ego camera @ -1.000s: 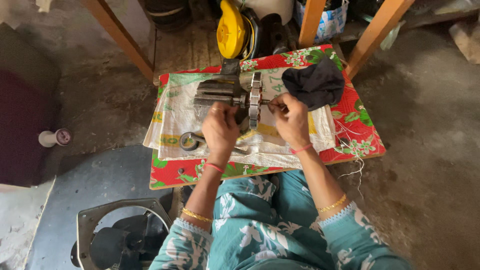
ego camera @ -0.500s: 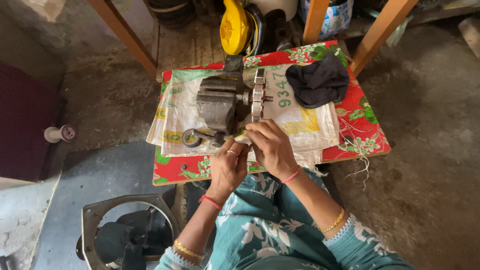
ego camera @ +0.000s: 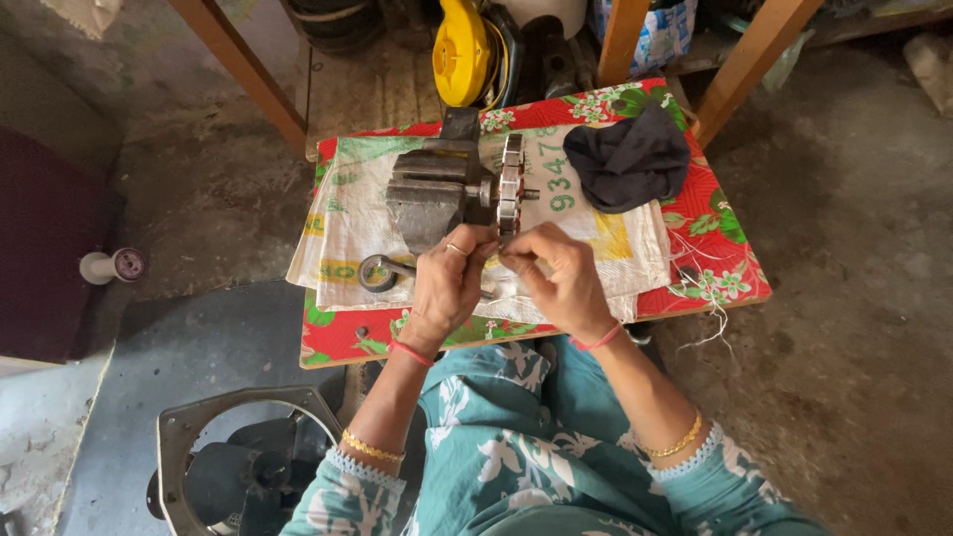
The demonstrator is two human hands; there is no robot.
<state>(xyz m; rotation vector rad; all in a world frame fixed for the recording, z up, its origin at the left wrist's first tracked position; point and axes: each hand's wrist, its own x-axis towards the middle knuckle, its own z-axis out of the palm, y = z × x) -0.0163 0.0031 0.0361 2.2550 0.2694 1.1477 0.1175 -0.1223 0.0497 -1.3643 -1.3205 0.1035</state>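
Observation:
A grey bench vise (ego camera: 432, 194) lies on a white woven sack (ego camera: 606, 238) on a low table with a red floral cloth (ego camera: 725, 258). The vise holds a round laminated metal stator (ego camera: 511, 184) on edge. My left hand (ego camera: 447, 288) rests its fingertips on the stator's lower rim beside the vise jaw. My right hand (ego camera: 561, 278) is close beside it, fingers pinched together just below the same rim. Whatever is between those fingers is too small to see.
A black cloth (ego camera: 630, 159) lies at the table's back right. A ring-ended tool (ego camera: 377, 270) sits left of my hands. A yellow blower (ego camera: 462, 40) and wooden legs (ego camera: 243, 74) stand behind. A fan frame (ego camera: 238, 467) and a small spool (ego camera: 111, 266) are on the floor at left.
Both hands came down from the top of the stator, drew together toward my body, and now sit at the stator's lower rim. The vise and stator have stayed put.

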